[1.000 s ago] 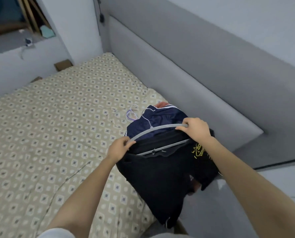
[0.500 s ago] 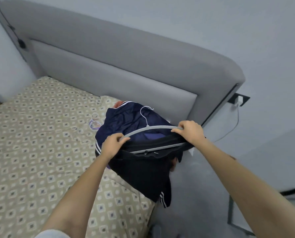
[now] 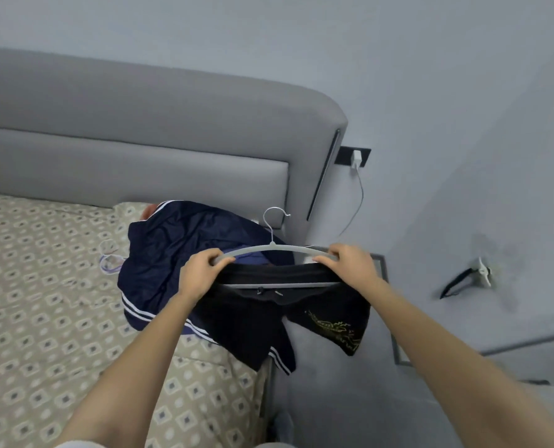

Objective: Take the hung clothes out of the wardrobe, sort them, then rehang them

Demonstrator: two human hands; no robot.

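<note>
The black shorts (image 3: 262, 315) hung over the bottom bar of a grey hanger (image 3: 272, 248), up in the air by the side of the bed. The left hand (image 3: 201, 273) held one end of the hanger and the right hand (image 3: 350, 263) held the other, with the fingers (image 3: 219, 255) of both curled tight round the top bar. The shorts were only laid over the bar, with nothing to clip them. If the hanger tipped to one side, they would likely slide along and drop off. One leg hung out past the bed, so they could land on the floor (image 3: 334, 399). The thin hook on top was close above the heap of navy clothes (image 3: 178, 247). It could catch in that cloth if the hanger went low.

The room had a plain pale wall (image 3: 430, 76). A big grey padded headboard (image 3: 140, 124) stood against it. The bed (image 3: 43, 302) had a tan cover with little squares on it, and it looked soft. The navy clothes lay in the corner of the bed by the headboard. A purple hanger (image 3: 111, 263) lay just beside them. A small white charger (image 3: 355, 158) was plugged into the wall past the headboard.
</note>
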